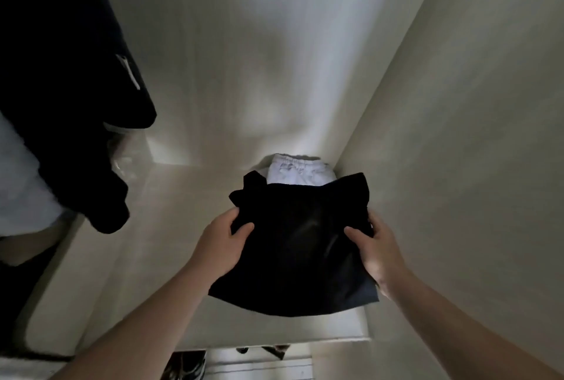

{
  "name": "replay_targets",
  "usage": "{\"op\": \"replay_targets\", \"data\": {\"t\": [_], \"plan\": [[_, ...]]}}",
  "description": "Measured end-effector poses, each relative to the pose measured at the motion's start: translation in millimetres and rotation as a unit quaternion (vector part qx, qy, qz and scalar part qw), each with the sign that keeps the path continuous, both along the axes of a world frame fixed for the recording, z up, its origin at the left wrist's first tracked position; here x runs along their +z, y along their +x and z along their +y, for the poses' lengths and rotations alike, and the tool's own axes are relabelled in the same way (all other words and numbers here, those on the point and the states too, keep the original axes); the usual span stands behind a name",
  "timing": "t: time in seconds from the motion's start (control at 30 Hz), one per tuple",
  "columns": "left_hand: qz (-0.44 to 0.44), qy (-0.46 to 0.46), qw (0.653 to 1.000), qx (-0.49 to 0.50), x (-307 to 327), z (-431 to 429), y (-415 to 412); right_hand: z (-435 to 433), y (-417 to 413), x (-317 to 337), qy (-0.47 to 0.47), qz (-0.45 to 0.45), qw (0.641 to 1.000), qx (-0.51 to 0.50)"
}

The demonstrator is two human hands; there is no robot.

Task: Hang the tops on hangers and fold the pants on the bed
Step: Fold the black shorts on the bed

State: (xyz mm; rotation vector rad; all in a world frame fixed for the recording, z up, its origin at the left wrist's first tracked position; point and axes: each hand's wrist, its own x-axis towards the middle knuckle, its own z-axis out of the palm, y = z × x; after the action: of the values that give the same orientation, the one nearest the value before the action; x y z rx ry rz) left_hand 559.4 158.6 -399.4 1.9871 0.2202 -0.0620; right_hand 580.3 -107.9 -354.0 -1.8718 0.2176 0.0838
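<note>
Garment: a folded black garment of soft cloth (300, 245), held flat between the two hands over a pale wardrobe shelf (171, 211). Whether its underside touches the shelf cannot be told.
Hands: the left hand (221, 245) grips the left edge and the right hand (378, 253) grips the right edge. The hands are apart, each with its thumb on top and its fingers under the cloth.
Handling: it looks light, limp and not fragile. The near edge sags and the far corners are rumpled, so it probably needs support along both sides, with the layers pinched together so the fold keeps.
Direction: the long axis runs away from the person, from the near hem to the far corners.
Beyond the hands: folded white pants with an elastic waistband (300, 170) lie partly hidden by the black cloth's far edge.
Left of the hands: dark hanging clothes (61, 74), well apart.
</note>
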Motion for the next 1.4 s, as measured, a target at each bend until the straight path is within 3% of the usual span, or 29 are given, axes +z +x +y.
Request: {"op": "replay_targets", "data": {"t": [0.2, 0.4, 0.53, 0.63, 0.73, 0.83, 0.97, 1.07, 1.23, 1.4], "plan": [[-0.043, 0.033, 0.998, 0.016, -59, -14, 112, -2, 120, -67, -0.153, -0.093, 0.984, -0.005], [-0.081, 0.074, 0.992, 0.065, -108, -40, 207, -16, 209, -123, -0.254, -0.100, 0.959, -0.081], [-0.028, 0.062, 0.992, 0.107, -145, -54, 238, -11, 242, -162, -0.277, -0.066, 0.955, -0.078], [0.000, 0.107, 0.975, 0.195, -164, -68, 233, 11, 244, -177, -0.373, -0.056, 0.923, -0.076], [-0.137, 0.228, 0.941, 0.209, -168, -79, 230, 31, 239, -178, -0.440, -0.197, 0.872, -0.084], [-0.240, 0.304, 0.918, 0.083, -174, -86, 244, 45, 244, -188, -0.455, -0.269, 0.849, -0.012], [-0.122, 0.342, 0.931, -0.036, -206, -86, 255, 37, 256, -228, -0.513, -0.119, 0.848, 0.055], [-0.104, 0.332, 0.937, -0.037, -227, -81, 260, 31, 257, -256, -0.536, -0.119, 0.834, 0.057], [-0.068, 0.353, 0.931, -0.058, -229, -80, 270, 35, 265, -267, -0.529, -0.089, 0.842, 0.061], [0.012, 0.361, 0.929, -0.084, -213, -86, 262, 19, 260, -246, -0.545, -0.039, 0.824, 0.151]]}}
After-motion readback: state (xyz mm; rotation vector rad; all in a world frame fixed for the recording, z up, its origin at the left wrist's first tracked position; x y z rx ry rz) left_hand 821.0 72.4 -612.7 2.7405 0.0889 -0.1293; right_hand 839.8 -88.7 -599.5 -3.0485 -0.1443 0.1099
